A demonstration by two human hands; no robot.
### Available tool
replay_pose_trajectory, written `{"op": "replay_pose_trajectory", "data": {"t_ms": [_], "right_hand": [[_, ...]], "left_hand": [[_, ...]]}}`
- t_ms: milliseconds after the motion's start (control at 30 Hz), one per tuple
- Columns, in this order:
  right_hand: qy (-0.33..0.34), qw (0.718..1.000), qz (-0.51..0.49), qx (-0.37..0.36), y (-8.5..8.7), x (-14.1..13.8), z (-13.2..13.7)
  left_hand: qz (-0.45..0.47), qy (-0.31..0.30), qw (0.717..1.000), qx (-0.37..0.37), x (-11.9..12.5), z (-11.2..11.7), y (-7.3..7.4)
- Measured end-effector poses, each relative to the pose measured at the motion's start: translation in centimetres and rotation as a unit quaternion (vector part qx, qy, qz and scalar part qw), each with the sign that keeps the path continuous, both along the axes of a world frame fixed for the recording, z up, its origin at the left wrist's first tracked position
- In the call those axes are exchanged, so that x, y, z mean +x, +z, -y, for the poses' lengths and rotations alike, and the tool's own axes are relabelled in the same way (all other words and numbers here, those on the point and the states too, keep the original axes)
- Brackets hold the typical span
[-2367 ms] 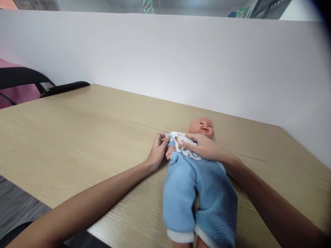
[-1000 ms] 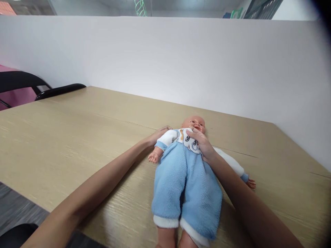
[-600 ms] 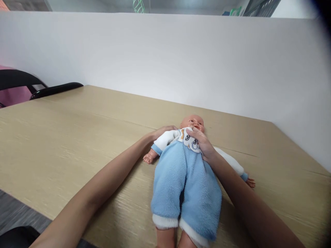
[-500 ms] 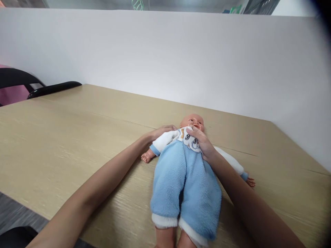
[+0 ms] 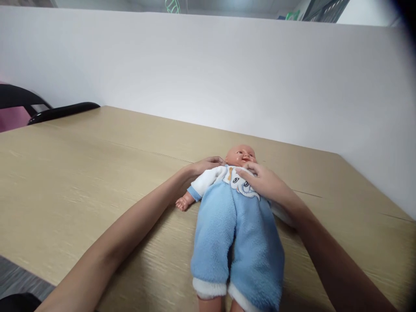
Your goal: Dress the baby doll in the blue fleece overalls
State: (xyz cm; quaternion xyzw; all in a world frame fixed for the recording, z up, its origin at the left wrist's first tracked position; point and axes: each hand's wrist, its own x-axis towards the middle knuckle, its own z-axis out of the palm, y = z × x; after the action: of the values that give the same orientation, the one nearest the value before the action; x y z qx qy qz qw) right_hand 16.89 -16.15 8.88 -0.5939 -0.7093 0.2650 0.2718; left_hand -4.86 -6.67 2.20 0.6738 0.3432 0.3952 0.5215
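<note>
A baby doll [image 5: 242, 156] lies on its back on the table, its bald head away from me. It wears a fuzzy outfit [image 5: 216, 229] with light blue legs, white sleeves and an animal face on the chest. My left hand [image 5: 209, 164] curls round the doll's shoulder beside the neck, its fingertips partly hidden. On the other side, my right hand [image 5: 266, 181] grips the upper chest near the collar, thumb on the animal face and fingers bent by the chin. The doll's arm on that side is mostly covered by my wrist.
The wood-look table [image 5: 81, 173] has thin seams across it. A white partition [image 5: 195, 73] rises along its far side. At the left edge stands a black chair [image 5: 65, 112] with something pink behind it.
My right hand has shifted outward and turned, its forearm now covering most of the doll's arm. The doll's face is turned slightly more to the right. My left hand stays at the shoulder.
</note>
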Motion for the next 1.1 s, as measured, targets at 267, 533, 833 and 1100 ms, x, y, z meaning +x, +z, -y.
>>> {"op": "replay_pose_trajectory", "data": {"t_ms": [267, 533, 833, 1100], "right_hand": [[-0.022, 0.981, 0.186, -0.055, -0.4, 4.0, 0.7], [-0.062, 0.974, 0.146, 0.159, -5.3, 9.9, 6.5], [-0.11, 0.988, 0.057, 0.093, -9.1, 15.5, 12.2], [-0.209, 0.93, -0.272, 0.134, -6.7, 13.4, 10.4]], "left_hand": [[-0.225, -0.067, 0.97, 0.058, -2.6, 1.0, 5.1], [-0.405, -0.061, 0.894, 0.181, -2.1, 3.6, 7.1], [-0.371, -0.062, 0.823, 0.425, 8.7, 8.4, 6.7], [-0.307, -0.102, 0.831, 0.452, 10.3, 7.8, 5.1]]}}
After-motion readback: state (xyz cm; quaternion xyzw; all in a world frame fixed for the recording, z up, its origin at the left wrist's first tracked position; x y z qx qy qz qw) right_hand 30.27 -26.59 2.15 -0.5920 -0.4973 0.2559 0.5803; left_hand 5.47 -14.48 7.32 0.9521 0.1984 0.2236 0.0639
